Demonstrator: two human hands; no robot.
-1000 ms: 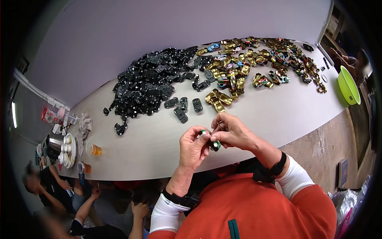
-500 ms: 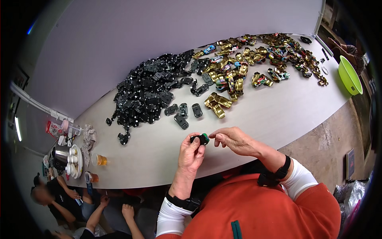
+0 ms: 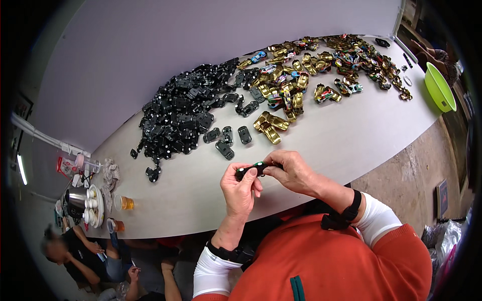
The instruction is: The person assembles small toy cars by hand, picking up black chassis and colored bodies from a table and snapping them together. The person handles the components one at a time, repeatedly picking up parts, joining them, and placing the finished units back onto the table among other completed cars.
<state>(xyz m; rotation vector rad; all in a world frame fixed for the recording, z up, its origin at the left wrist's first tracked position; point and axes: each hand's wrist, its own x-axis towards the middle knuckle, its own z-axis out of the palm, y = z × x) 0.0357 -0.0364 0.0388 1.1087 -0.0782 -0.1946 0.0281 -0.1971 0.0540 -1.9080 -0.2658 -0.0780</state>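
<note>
Beyond the hands a big heap of black chassis parts [image 3: 186,113] and a spread of gold toy car bodies [image 3: 301,75] cover the white table [image 3: 351,135]. Left hand [image 3: 240,190] and right hand [image 3: 293,173] are together, both pinched on one small toy car [image 3: 253,169] between the fingertips. Best to steady it with the left and press evenly with the right, I'd judge, so the parts seat square.

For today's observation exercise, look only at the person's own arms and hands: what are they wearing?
Both hands, left hand and right hand, are bare, with no gloves. Each forearm has a white sleeve under an orange top. A black wrist strap sits on the right wrist, and another black band on the left.
</note>
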